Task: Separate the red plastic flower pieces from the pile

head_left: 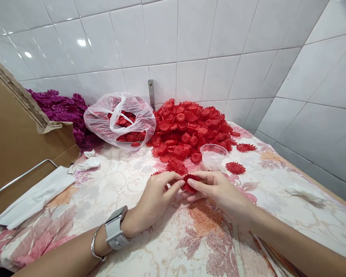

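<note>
Gripping one red flower [188,185] between fingers [201,186], my left hand [158,192] and right hand [223,192] meet, forearms slanting inward. Just beyond my fingers stands one tub [213,161]; rightward, two loose flowers [235,167]; farther, one red heap [190,125]; leftward, one bag [96,121], one purple heap [59,109].

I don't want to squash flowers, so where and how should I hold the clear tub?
I'd pinch the clear tub by its rim, coming from above: its round mouth seems to face up, giving an edge. The red flower pile crowds its back and left, a loose red flower lies to its right, and the right hand's fingers are close in front.
</note>
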Available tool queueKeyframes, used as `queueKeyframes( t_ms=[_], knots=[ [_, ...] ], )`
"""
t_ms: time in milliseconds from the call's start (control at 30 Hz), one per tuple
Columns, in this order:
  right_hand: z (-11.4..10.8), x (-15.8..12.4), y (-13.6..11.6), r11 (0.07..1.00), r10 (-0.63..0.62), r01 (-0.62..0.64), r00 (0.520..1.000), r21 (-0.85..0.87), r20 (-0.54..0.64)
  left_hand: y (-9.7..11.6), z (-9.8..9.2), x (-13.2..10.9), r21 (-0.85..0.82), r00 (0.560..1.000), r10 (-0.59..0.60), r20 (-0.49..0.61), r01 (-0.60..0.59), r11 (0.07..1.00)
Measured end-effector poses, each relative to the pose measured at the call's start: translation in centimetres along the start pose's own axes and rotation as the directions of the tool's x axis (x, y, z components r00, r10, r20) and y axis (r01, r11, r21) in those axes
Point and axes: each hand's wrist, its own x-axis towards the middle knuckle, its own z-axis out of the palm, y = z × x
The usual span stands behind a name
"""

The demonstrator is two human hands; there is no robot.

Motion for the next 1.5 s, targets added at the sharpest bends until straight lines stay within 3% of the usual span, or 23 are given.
queueKeyframes(
  t_ms=[267, 567, 800, 967, 1200, 1367, 1433, 1500],
  knots=[
    [0.14, -0.55, -0.15, 0.995, -0.092, 0.087, 0.988, -0.048, -0.122, -0.15, -0.01, 0.08, -0.091, 0.994, -0.074, -0.081, 0.066, 0.994],
    [0.02, -0.08, 0.22, 0.995, -0.05, 0.036, 0.984, -0.088, -0.168, -0.2, 0.05, 0.3, -0.438, 0.979, -0.193, 0.062, 0.2, 0.876],
    [0.03, -0.04, 0.59, 0.963, -0.123, 0.065, 0.97, -0.261, -0.21, -0.15, 0.37, 0.22, -0.516, 0.965, -0.16, 0.205, 0.246, 0.821],
    [0.04, -0.13, 0.72, 0.964, -0.074, 0.03, 0.984, -0.265, -0.16, -0.18, 0.42, 0.05, -0.515, 0.961, -0.142, 0.237, 0.248, 0.82],
    [0.03, -0.13, -0.11, 0.993, -0.039, 0.047, 0.996, -0.104, 0.074, -0.1, 0.25, 0.35, -0.768, 0.951, -0.206, 0.231, 0.308, 0.561],
    [-0.04, -0.01, -0.05, 0.995, -0.042, 0.04, 0.999, 0.087, 0.02, -0.54, 0.27, 0.84, -0.808, 0.907, -0.324, 0.271, 0.397, 0.435],
    [-0.07, 0.03, -0.04, 0.992, -0.032, 0.032, 0.999, 0.119, -0.005, -0.48, 0.05, 0.93, -0.778, 0.904, -0.37, 0.213, 0.386, 0.495],
    [-0.08, 0.05, -0.03, 0.994, -0.008, 0.009, 1.0, 0.107, -0.008, -0.41, -0.16, 0.89, -0.688, 0.92, -0.375, 0.112, 0.344, 0.639]
  ],
)
